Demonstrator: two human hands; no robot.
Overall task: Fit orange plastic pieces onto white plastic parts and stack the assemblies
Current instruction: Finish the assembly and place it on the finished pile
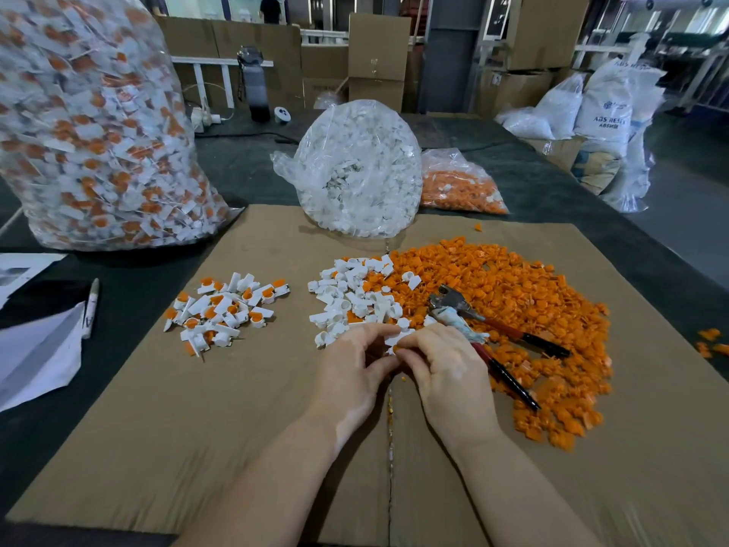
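Both hands meet at the near edge of the loose white plastic parts point(351, 300). The left hand point(351, 373) and right hand point(442, 365) pinch one small white plastic part point(398, 337) between their fingertips, its long axis running left to right. The heap of orange plastic pieces point(513, 309) lies just right, nearer the right hand; finished white-and-orange assemblies point(221, 309) lie left.

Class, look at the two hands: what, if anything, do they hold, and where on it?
Both hands, left hand and right hand, pinch one small white plastic part between the fingertips, at its lower edge.
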